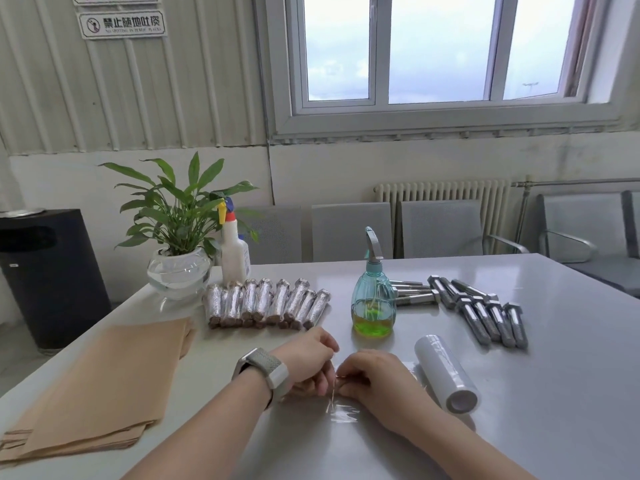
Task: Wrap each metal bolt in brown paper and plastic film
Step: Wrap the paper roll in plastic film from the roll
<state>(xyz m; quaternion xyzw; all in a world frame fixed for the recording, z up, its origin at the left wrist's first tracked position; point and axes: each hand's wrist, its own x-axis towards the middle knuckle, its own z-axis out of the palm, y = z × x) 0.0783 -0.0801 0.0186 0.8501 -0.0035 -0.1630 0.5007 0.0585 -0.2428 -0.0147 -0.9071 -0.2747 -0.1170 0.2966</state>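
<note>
My left hand (311,365) and my right hand (370,375) are close together at the table's front middle, fingers curled on a small bundle wrapped in clear plastic film (341,408); the bundle itself is mostly hidden under my fingers. A loose flap of film lies on the table just in front of them. The film roll (446,375) lies to the right of my right hand. A stack of brown paper sheets (104,386) lies at the left. Several wrapped bolts (266,303) are lined up behind my hands. Several bare metal bolts (485,313) lie at the right.
A green-tinted spray bottle (373,299) stands between the wrapped and bare bolts. A white spray bottle (235,251) and a potted plant (180,271) stand at the back left of the grey table (571,393). Chairs stand behind the table; a black bin (45,271) is at the left.
</note>
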